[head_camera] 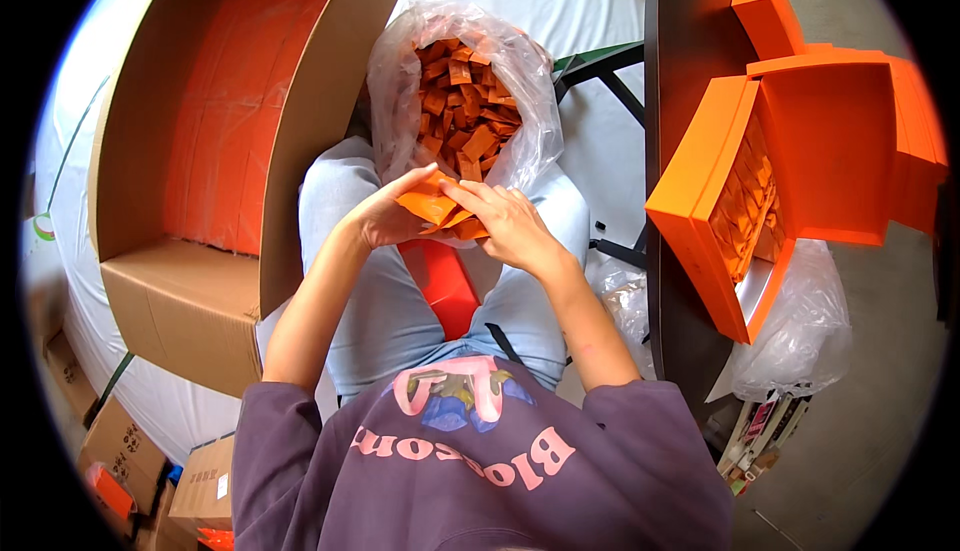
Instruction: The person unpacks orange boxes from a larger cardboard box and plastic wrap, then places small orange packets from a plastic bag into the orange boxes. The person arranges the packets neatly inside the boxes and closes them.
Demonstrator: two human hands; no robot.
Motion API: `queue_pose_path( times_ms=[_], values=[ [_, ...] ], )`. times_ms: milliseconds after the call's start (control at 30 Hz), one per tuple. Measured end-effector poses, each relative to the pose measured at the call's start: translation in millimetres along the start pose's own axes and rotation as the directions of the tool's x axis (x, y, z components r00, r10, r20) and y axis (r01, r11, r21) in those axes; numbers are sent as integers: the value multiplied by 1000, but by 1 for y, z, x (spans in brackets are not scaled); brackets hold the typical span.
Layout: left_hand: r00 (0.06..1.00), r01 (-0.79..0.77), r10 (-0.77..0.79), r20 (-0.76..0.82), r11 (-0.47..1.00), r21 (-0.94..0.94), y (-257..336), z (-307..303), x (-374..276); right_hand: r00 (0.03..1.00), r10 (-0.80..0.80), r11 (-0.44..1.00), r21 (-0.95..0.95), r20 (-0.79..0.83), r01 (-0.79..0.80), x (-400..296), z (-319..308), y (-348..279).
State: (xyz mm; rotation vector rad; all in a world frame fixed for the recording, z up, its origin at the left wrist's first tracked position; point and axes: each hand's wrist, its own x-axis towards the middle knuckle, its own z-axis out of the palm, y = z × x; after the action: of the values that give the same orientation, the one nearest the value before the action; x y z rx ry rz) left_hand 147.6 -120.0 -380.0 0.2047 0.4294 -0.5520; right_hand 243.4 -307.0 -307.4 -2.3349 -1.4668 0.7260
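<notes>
Between my knees stands a clear plastic bag [536,100], its mouth spread wide around many small orange packets [457,93]. Just in front of the bag's near rim, my left hand [394,209] holds several orange packets [431,206] from the left side. My right hand [506,221] lies on the same packets from the right, fingers stretched across them. To the right, an orange box [697,168] with its lid raised rests on a dark table [679,326]. Orange packets [742,209] stand packed in a row inside that box.
A large open cardboard carton [180,311] at my left holds orange items under clear film [232,115]. More orange boxes [769,10] are at the upper right. Crumpled clear plastic [799,326] lies beside the table. Dark metal legs [619,93] show beneath it. Cardboard boxes [124,442] stand lower left.
</notes>
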Motion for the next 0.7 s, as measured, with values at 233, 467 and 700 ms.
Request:
queue_pose_path(
  times_ms=[233, 467, 700],
  values=[
    [891, -438, 439, -116, 898, 33, -51, 24, -41, 976, 217, 669, 731, -20, -134, -66, 18, 2],
    [865, -466, 501, -34, 825, 320, -83, 65, -47, 971, 192, 109, 980, 144, -167, -124, -5, -15],
    [929, -367, 349, 121, 833, 414, -118, 101, -36, 954, 108, -24, 960, 279, -278, -132, 19, -22]
  ],
)
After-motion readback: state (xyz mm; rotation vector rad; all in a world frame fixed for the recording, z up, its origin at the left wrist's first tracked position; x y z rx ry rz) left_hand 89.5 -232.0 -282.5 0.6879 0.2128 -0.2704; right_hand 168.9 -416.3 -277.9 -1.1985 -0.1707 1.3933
